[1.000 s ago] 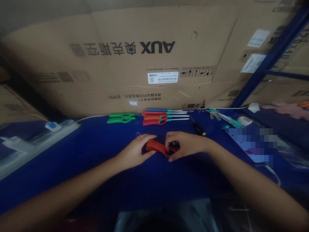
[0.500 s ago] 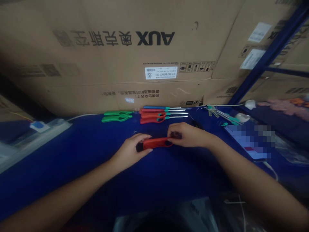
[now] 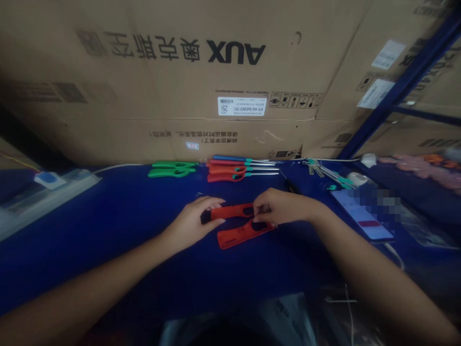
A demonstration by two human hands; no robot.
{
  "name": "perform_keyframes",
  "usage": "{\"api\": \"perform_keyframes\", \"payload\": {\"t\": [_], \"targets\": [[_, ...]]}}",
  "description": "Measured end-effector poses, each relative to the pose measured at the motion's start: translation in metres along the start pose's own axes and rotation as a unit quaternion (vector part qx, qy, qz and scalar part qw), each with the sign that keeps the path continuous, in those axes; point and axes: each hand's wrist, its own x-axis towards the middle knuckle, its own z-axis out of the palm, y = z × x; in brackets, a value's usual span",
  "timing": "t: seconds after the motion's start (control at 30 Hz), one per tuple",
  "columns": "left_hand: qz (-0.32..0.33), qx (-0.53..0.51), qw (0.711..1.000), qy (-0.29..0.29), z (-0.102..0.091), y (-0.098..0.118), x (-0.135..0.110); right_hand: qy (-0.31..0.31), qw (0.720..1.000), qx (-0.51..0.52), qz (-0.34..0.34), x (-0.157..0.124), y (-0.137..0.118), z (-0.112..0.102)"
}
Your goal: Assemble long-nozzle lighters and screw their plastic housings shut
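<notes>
Two red shell halves of a long-nosed lighter handle lie one in front of the other above the blue table. My left hand (image 3: 192, 222) is closed on the left end of the far shell half (image 3: 232, 211), thumb below and fingers above, beside a dark part. My right hand (image 3: 279, 206) pinches the near shell half (image 3: 237, 235) by its trigger-loop end, the fingertips also close to the far half's right end. The near half shows its hollow inside and slants down to the left. Whether the right fingers touch both halves is hidden.
Behind my hands lie several red lighters (image 3: 225, 174) with metal rods, and green handles (image 3: 171, 172). Thin rods with teal ends (image 3: 336, 179), a dark screwdriver-like tool (image 3: 292, 186) and a phone (image 3: 360, 216) are to the right. A large cardboard box (image 3: 162, 96) walls off the back.
The red lighter handle, closed up before, is now parted into two halves. My right hand has drawn the near half toward me; my left hand stays at the far one.
</notes>
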Motion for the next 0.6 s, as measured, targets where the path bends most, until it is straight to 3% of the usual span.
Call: {"api": "perform_keyframes", "payload": {"t": [0.3, 0.47, 0.6], "targets": [[0.040, 0.016, 0.999, 0.003, -0.005, 0.014, 0.000, 0.026, 0.996, -0.079, -0.009, 0.005, -0.001, 0.003], [0.090, 0.061, 0.991, -0.073, -0.011, 0.026, -0.005, 0.026, 0.996, -0.087, -0.009, 0.005, -0.002, 0.004], [0.090, 0.088, 0.985, -0.119, -0.013, 0.027, -0.006, 0.027, 0.995, -0.098, -0.006, 0.004, -0.003, 0.002]]}}
